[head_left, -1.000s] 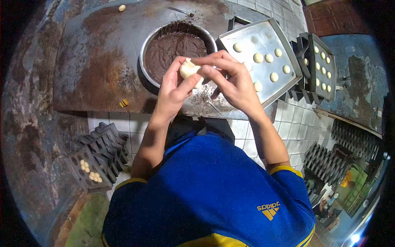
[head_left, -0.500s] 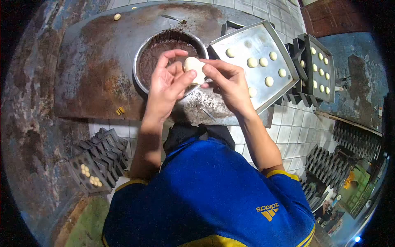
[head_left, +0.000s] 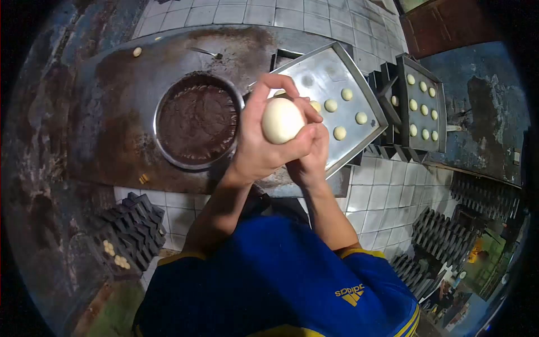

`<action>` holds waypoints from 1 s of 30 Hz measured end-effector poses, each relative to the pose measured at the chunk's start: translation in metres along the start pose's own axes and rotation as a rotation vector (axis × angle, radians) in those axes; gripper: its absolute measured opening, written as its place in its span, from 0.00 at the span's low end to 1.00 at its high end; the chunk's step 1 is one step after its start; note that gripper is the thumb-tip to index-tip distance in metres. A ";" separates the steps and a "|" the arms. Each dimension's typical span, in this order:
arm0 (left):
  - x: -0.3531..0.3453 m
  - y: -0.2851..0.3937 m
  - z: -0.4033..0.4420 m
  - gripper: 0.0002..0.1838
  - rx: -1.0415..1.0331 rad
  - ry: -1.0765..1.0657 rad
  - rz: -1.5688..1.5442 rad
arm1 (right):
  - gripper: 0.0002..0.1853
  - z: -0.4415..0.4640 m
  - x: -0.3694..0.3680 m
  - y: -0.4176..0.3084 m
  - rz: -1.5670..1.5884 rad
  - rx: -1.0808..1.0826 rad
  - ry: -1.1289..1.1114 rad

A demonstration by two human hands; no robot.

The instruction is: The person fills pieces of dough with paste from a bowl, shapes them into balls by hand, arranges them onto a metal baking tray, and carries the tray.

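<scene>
A smooth, pale dough ball point(head_left: 282, 121) sits high between my two hands. My left hand point(head_left: 261, 149) is curled around it, with fingers and thumb closed about its sides. Pressed in behind and to the right is my right hand point(head_left: 318, 140), closed against the ball and the left hand; some of its fingers are hidden. Left of the hands stands a round metal bowl point(head_left: 158, 137) of dark brown, paste-like filling point(head_left: 196, 126). To their right, several small dough balls point(head_left: 330, 105) rest on a metal tray point(head_left: 337, 70), partly covered by the hands.
A spoon point(head_left: 205, 53) and a stray dough ball point(head_left: 137, 51) lie on the worn table point(head_left: 112, 112). Another tray of dough balls point(head_left: 424, 104) is at the right. Stacked dark trays point(head_left: 126, 224) stand at lower left, more point(head_left: 438, 238) at lower right.
The dough was flattened and stretched between my fingers; now it is a rounded ball enclosed by both hands. My hands have come together and moved right of the bowl.
</scene>
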State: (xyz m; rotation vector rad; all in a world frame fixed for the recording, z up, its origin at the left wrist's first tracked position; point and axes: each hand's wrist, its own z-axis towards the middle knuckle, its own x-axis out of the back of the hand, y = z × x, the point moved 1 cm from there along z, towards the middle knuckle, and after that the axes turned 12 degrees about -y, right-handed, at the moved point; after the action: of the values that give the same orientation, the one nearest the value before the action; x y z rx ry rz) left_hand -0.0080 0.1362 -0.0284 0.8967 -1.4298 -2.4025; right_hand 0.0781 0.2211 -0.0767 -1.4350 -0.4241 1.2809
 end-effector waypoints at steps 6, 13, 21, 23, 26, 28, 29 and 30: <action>-0.040 -0.044 0.036 0.33 -0.060 -0.164 -0.037 | 0.34 0.005 0.042 -0.024 -0.029 -0.042 0.127; 0.012 -0.142 0.055 0.33 0.175 -0.007 0.648 | 0.18 0.069 0.172 -0.048 -0.747 -0.527 -0.498; 0.050 -0.281 0.108 0.36 0.368 -0.080 0.702 | 0.25 0.157 0.229 0.028 -0.788 -0.405 -0.492; 0.066 -0.291 0.116 0.40 0.411 -0.115 0.768 | 0.23 0.173 0.258 0.060 -0.666 -0.525 -0.458; 0.084 -0.275 0.107 0.60 0.612 -0.152 0.735 | 0.22 0.187 0.302 0.130 -1.025 -0.359 -0.479; 0.098 -0.277 0.077 0.57 0.506 -0.031 0.887 | 0.23 0.187 0.321 0.178 -1.262 -0.372 -0.538; 0.102 -0.272 0.056 0.55 0.525 -0.010 0.777 | 0.30 0.185 0.317 0.184 -1.453 -0.360 -0.689; 0.100 -0.261 0.030 0.52 0.472 0.035 0.802 | 0.30 0.181 0.315 0.195 -1.445 -0.362 -0.693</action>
State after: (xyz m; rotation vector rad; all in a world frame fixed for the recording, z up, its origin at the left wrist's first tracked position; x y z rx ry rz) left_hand -0.0718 0.2453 -0.2798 0.3147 -1.9053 -1.4854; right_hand -0.0412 0.5019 -0.3540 -0.5159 -1.8086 0.4018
